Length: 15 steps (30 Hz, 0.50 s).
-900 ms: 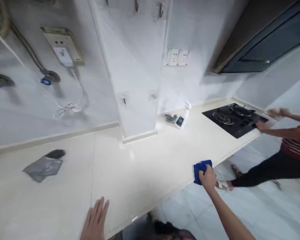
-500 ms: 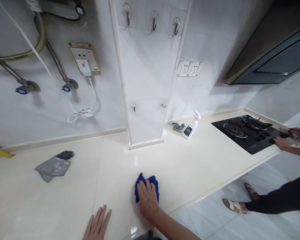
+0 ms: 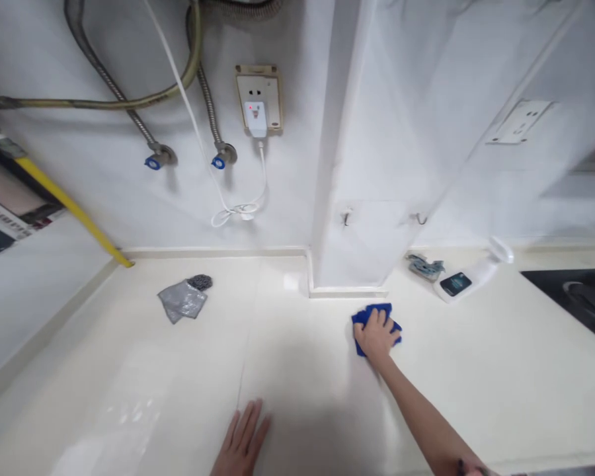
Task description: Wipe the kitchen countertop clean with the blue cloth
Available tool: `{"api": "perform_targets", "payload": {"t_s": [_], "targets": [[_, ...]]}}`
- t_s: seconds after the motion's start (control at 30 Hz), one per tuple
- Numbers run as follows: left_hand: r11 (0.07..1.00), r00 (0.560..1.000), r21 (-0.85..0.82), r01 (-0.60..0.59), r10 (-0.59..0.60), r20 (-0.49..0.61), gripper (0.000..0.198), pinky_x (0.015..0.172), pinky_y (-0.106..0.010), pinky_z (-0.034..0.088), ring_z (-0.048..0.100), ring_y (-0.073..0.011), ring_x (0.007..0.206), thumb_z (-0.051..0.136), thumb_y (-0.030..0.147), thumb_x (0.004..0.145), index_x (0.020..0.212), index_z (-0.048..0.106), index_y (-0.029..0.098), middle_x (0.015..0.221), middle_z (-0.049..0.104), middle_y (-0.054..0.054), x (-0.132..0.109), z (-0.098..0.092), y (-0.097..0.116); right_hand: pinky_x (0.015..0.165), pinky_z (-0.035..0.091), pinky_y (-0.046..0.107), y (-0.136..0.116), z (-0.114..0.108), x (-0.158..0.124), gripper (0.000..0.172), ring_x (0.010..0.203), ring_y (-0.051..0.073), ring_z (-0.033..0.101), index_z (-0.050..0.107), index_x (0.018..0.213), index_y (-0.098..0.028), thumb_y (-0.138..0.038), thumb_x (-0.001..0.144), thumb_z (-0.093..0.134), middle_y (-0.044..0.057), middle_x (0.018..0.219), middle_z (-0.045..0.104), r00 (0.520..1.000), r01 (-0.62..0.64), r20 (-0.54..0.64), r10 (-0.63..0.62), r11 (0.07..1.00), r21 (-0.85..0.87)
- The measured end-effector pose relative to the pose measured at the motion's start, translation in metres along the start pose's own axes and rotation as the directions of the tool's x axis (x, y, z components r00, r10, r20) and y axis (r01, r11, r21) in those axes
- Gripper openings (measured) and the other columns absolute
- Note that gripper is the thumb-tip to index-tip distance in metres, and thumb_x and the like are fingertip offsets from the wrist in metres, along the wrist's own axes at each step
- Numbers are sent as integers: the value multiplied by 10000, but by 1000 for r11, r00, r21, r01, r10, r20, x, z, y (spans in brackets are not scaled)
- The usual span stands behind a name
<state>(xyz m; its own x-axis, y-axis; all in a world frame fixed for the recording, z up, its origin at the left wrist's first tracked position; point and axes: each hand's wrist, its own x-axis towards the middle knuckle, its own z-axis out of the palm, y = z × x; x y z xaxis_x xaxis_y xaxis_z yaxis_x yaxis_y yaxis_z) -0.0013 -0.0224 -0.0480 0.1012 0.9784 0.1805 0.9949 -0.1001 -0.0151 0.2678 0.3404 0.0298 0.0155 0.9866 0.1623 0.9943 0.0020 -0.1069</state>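
Observation:
My right hand (image 3: 375, 336) presses down on a blue cloth (image 3: 363, 316), fingers curled over it, on the cream countertop (image 3: 297, 370) just in front of the white wall column. My left hand (image 3: 242, 445) lies flat on the counter near the front edge, fingers stretched out and holding nothing.
A white spray bottle (image 3: 471, 277) lies on its side right of the column, beside a small grey-blue scrubber (image 3: 425, 266). A grey cloth with a dark scourer (image 3: 183, 297) sits at the left. A black gas hob (image 3: 580, 297) is at the far right. Pipes, valves and a plugged socket line the wall.
My right hand slid the blue cloth from the counter's front edge back to the column's base. The view swung left, so the other person at the hob is out of sight.

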Motion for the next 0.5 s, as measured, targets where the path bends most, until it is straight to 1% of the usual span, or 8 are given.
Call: {"api": "perform_targets", "payload": {"t_s": [0.07,0.13,0.2,0.23,0.3,0.37,0.43,0.5], "targets": [[1000,1000,11,7,-7,15,1033,1313,-526,77,139,-332,1621,685,328,700,1614,216,225,1748,214,-131,-3,3,0,1073,305,650,-59,1,-8,701,1380,455,388,449,1533,-37,-322,893,481,269,1599,407,991,123,54,-125,992,27],[1000,999,18,5,-5,33,1012,1307,-527,118,140,-323,1621,663,314,715,1615,208,230,1749,214,-118,-6,3,1,1118,249,661,-113,-2,-26,738,1424,458,336,432,1549,-50,-339,875,518,258,1631,365,950,282,110,-294,953,111],[1000,998,18,-5,4,59,1007,1301,-535,149,145,-327,1620,656,325,716,1614,213,221,1750,208,-120,-6,-1,1,1161,201,653,-154,-6,-52,760,1454,444,307,432,1558,-92,-367,860,548,215,1661,337,869,430,154,-471,871,239],[1000,997,20,-5,3,77,1019,1299,-541,157,141,-332,1621,660,335,703,1613,219,209,1748,208,-126,-6,-4,1,1183,180,642,-168,-9,-67,759,1468,429,297,439,1558,-121,-381,855,557,185,1669,338,803,505,168,-572,803,317],[999,996,35,1,-4,92,1059,1305,-549,135,110,-339,1626,666,333,657,1608,231,167,1738,233,-145,-2,-13,1,1221,134,617,-183,-12,-100,735,1490,390,285,455,1548,-181,-400,854,556,124,1670,364,633,629,145,-760,615,476],[997,999,70,-12,9,43,1090,1323,-544,60,46,-328,1634,650,272,617,1605,220,109,1710,306,-160,3,-19,-3,1239,107,600,-183,-11,-132,685,1486,356,311,494,1511,-230,-399,849,550,85,1639,427,487,679,67,-871,426,598],[987,992,130,-94,103,-67,1092,1338,-523,-29,-10,-283,1637,607,164,608,1609,175,88,1653,428,-131,7,-20,-10,1243,123,580,-171,-6,-158,610,1439,328,388,558,1433,-262,-390,837,544,62,1561,527,422,680,-26,-906,297,670],[961,963,206,-183,217,-160,1067,1350,-501,-74,-28,-205,1634,560,63,644,1618,136,151,1557,567,-48,8,-13,-17,1239,157,564,-150,2,-174,543,1375,312,463,605,1352,-275,-398,827,545,56,1466,611,431,677,-103,-897,246,693]]}}
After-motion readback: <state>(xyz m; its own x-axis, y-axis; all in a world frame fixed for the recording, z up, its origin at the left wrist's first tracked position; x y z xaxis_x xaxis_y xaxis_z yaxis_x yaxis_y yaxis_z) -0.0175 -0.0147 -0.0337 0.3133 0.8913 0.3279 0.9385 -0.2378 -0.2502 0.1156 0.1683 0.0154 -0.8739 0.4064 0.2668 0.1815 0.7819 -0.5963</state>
